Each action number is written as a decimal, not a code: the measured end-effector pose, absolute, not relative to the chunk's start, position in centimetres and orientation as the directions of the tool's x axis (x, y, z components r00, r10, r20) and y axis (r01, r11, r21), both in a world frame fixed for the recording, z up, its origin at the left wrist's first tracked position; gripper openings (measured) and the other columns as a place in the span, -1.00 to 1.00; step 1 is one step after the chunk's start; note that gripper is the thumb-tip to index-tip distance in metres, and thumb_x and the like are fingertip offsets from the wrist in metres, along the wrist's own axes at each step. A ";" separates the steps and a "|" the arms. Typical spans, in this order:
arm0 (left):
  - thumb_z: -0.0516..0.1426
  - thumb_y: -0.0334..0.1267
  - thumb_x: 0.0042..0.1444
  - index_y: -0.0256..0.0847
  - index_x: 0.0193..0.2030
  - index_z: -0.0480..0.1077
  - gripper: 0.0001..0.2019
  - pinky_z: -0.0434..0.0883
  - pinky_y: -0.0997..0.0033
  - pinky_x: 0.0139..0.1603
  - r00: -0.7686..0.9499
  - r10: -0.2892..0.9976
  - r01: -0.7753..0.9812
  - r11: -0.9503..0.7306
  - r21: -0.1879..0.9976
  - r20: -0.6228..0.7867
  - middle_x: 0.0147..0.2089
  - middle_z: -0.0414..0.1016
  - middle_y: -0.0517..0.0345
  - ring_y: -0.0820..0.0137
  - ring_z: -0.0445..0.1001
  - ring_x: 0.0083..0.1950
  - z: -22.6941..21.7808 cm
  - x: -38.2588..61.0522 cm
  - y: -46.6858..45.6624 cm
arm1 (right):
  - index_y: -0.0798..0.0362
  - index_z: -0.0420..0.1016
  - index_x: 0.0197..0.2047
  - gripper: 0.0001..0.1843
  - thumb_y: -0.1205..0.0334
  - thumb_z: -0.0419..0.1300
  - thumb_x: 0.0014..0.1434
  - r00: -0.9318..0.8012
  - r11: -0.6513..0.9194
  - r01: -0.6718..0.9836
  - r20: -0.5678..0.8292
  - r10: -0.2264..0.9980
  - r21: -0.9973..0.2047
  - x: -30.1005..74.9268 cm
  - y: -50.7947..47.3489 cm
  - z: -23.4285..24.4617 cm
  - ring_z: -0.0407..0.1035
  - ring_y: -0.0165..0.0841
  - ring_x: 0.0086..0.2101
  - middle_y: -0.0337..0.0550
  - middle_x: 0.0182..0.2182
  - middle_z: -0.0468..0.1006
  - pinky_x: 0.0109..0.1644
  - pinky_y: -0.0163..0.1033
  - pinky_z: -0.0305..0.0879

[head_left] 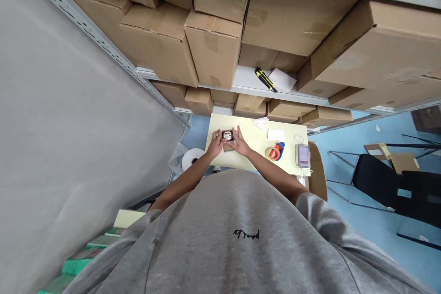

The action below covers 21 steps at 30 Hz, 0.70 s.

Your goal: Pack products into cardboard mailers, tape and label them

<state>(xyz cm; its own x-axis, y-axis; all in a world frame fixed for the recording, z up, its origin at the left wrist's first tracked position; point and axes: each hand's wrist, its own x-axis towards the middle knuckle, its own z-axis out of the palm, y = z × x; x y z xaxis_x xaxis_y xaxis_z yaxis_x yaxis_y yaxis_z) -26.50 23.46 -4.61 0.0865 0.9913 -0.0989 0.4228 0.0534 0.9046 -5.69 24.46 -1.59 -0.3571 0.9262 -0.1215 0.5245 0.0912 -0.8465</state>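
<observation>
Both my hands meet over a pale yellow table (255, 147) far below me. My left hand (216, 143) and my right hand (239, 142) are closed around a small dark object with a round pale face (228, 136), held between the fingertips just above a small brown box (228, 148). The object is too small to name. My grey shirt fills the lower part of the view.
A tape dispenser with a red and blue body (274, 151) and a blurred flat item (303, 155) lie right of my hands. Stacked cardboard boxes (213, 46) fill metal shelves behind; a yellow utility knife (264, 79) rests on one shelf. A white roll (192, 158) sits left, a black chair (379, 179) right.
</observation>
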 end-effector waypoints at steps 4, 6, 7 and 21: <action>0.05 0.13 0.42 -0.08 0.60 0.06 -0.29 0.22 -0.03 0.53 0.131 0.988 0.462 0.015 0.887 -0.085 0.47 0.12 -0.17 0.05 0.17 0.55 -4.3 -26.4 23.4 | -0.03 -0.28 0.67 0.52 -0.30 0.55 -0.04 -0.458 0.241 0.619 -0.094 0.884 -0.748 -5.0 24.6 -1.3 -0.66 0.13 0.55 0.12 0.62 -0.50 0.58 0.32 -0.26; 0.09 0.10 0.39 -0.13 0.58 0.10 -0.29 0.26 -0.03 0.49 0.123 0.990 0.519 -0.007 0.855 -0.066 0.46 0.14 -0.20 0.02 0.20 0.52 -3.4 -26.4 23.4 | 0.01 -0.23 0.67 0.50 -0.14 0.60 -0.06 -0.482 0.294 0.622 -0.059 0.874 -0.726 -4.8 24.9 -1.1 -0.52 0.13 0.56 0.17 0.62 -0.30 0.58 0.30 -0.19; 0.12 0.08 0.37 -0.15 0.56 0.14 -0.29 0.29 -0.03 0.46 0.115 0.992 0.563 -0.024 0.826 -0.050 0.44 0.16 -0.22 0.00 0.23 0.49 -2.8 -26.4 23.4 | 0.01 -0.17 0.66 0.43 -0.05 0.59 -0.03 -0.485 0.308 0.619 -0.043 0.873 -0.723 -4.8 25.1 -1.0 -0.38 0.12 0.57 0.18 0.60 -0.16 0.58 0.27 -0.13; 0.33 -0.08 0.14 -0.26 -0.13 0.68 -0.70 0.19 -0.13 0.29 0.197 0.971 0.940 -0.148 0.309 -0.137 0.17 0.45 -0.34 -0.26 0.25 0.32 4.3 -23.7 25.2 | 0.08 0.25 0.48 -0.11 0.32 0.42 0.12 -0.459 0.335 0.642 0.005 0.889 -0.689 -6.1 25.3 -1.1 0.24 0.01 0.37 0.16 0.36 0.39 0.46 0.16 0.20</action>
